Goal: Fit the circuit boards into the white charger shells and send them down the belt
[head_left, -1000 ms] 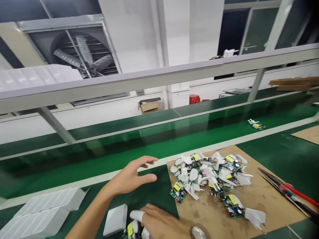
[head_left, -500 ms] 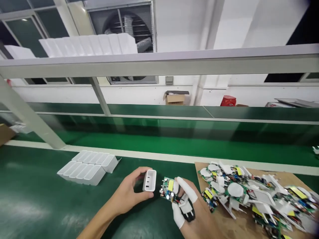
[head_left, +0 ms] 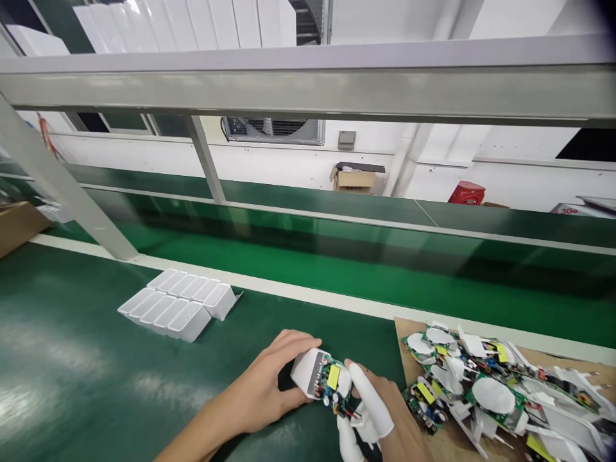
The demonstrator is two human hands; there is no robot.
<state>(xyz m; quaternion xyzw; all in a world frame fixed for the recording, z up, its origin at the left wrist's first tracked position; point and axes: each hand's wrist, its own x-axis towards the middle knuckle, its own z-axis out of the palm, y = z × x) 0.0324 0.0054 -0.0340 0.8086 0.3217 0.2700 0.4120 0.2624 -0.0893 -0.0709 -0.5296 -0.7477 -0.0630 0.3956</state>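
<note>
My left hand point(head_left: 272, 382) grips a small white plastic housing point(head_left: 305, 371) between thumb and fingers, its opening turned toward the right. Against that opening is the edge of a green circuit board point(head_left: 335, 383) with a yellow-wrapped part and small components; how far it reaches inside I cannot tell. White covers sit on the thumb and a finger of my right hand point(head_left: 380, 407), which is closed on the board. Below the board, a white plug piece on dark wires lies partly hidden in my right palm.
White housings point(head_left: 178, 305) stand in two rows at left on the green table point(head_left: 72, 333). To the right, many circuit boards with white plug parts point(head_left: 495, 394) are heaped on brown cardboard point(head_left: 402, 346). Beyond a pale edge strip runs a green conveyor belt point(head_left: 298, 266); a grey post point(head_left: 96, 218) rises at left.
The housing has turned so its opening faces the board, and the two have come together. Earlier they were apart, with the slots inside the housing showing. The view has tilted downward.
</note>
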